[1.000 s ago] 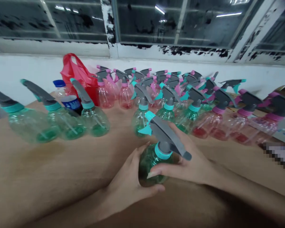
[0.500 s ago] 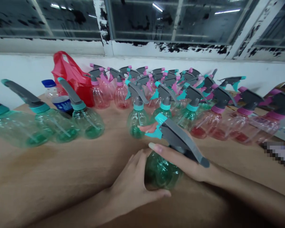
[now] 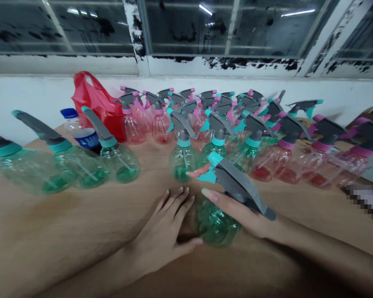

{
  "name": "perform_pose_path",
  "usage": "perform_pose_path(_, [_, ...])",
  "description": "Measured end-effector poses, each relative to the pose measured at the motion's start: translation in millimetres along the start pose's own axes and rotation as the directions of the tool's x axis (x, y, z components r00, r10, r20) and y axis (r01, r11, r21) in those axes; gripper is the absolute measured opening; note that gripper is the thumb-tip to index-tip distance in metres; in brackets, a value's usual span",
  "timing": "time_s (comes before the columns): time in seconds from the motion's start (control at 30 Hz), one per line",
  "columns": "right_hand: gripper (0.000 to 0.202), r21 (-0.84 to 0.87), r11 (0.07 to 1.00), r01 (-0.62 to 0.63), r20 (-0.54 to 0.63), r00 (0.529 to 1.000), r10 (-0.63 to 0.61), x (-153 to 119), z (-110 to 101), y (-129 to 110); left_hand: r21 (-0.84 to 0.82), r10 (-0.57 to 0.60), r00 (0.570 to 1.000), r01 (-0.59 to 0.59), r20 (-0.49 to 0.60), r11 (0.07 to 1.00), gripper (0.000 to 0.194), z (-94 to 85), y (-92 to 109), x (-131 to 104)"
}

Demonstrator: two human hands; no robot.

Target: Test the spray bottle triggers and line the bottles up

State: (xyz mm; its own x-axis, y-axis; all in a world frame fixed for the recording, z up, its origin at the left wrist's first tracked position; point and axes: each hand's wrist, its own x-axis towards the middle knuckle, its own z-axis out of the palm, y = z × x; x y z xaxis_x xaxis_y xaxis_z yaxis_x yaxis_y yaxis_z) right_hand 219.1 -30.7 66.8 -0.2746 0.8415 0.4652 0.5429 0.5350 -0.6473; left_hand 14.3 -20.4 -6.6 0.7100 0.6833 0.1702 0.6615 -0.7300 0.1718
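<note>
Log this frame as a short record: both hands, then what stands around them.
Left hand: open, fingers spread, beside the held green bottle
Right hand: grip around that bottle's neck, under the sprayer head
Far left: three green spray bottles, blue-capped bottle, red bag
Right: pink-collared spray bottles

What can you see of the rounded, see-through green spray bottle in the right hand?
The green bottle looks like shiny plastic. It carries a grey spray head with a turquoise nozzle and trigger. It is roughly upright above or on the brown tabletop; base contact is unclear. The right hand wraps its upper part, hiding the collar. The open left hand is beside it, thumb contact unclear. Contents can't be told.
</note>
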Motion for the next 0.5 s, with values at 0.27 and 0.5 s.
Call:
perform_pose_path(0.27, [0.028, 0.257, 0.961, -0.098, 0.097, 0.992, 0.075, 2.2, -4.7, -4.3, -0.002, 0.025, 0.999, -0.025, -0.043, 1.0, 0.075, -3.1, 0.7, 0.5])
perform_pose_path(0.5, [0.018, 0.221, 0.973, -0.069, 0.05, 0.997, 0.059, 2.1, -8.4, -6.7, -0.051, 0.024, 0.999, -0.025, -0.024, 0.998, 0.074, -3.4, 0.6, 1.3])
